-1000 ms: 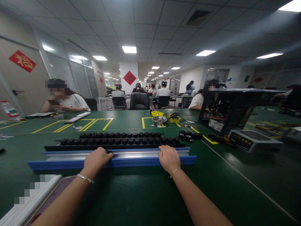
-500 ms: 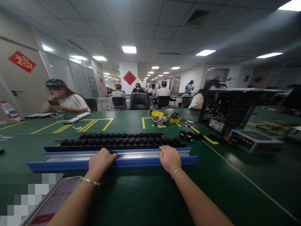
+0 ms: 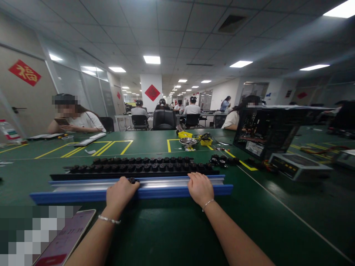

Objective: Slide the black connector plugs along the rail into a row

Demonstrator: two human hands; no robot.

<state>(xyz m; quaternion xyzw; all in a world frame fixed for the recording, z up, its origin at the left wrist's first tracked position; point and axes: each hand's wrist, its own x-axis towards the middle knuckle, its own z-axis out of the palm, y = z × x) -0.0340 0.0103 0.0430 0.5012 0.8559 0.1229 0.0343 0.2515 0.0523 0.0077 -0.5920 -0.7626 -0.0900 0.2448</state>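
A long aluminium channel rail point(image 3: 163, 182) with blue edges lies crosswise in front of me on the green table. My left hand point(image 3: 121, 193) is closed over its middle-left part, pinching a small black wheel-like piece point(image 3: 133, 180) at the channel; the fingertips are partly hidden. Toward the rail's right end, my right hand point(image 3: 200, 187) grips the rail, fingers over the far edge and thumb side hidden. Just behind lies a black rail point(image 3: 83, 176), with two rows of black roller pieces point(image 3: 144, 167) beyond it.
A phone point(image 3: 69, 236) lies at the lower left. A metal bowl point(image 3: 188, 142) and yellow bins point(image 3: 205, 140) stand farther back. On the right are an open computer case point(image 3: 266, 129) and a power supply unit point(image 3: 299, 166). People sit across the table at left and right.
My left hand has slid slightly to the right along the rail, with the small black piece. My right hand stays in place on the rail. The view has shifted a little.
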